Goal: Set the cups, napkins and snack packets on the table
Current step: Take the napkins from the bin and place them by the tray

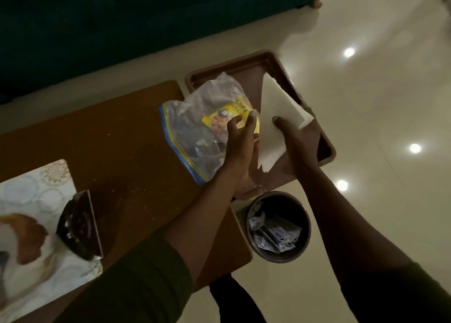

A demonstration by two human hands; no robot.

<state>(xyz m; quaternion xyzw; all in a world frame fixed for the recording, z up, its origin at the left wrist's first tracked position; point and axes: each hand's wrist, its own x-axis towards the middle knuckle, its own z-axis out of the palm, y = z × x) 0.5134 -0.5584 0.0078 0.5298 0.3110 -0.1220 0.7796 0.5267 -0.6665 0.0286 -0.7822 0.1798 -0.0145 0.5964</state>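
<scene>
A stack of white napkins point(275, 117) lies over the brown tray point(246, 65) at the table's right end. My right hand point(296, 142) grips the stack, thumb on top and fingers underneath. My left hand point(240, 146) is beside the stack's left edge, fingers spread, touching it over a clear zip bag point(195, 124) with a blue seal. Inside the bag shows a yellow snack packet point(224, 117). The bag rests partly on the tray and partly on the wooden table point(109, 139). No cups are in sight.
A patterned placemat point(36, 200) covers the table's near left, with a dark wedge-shaped object point(78, 225) on it. A round bin point(278, 227) with paper scraps stands on the glossy floor by the table's right edge. A dark sofa point(122, 29) runs behind the table.
</scene>
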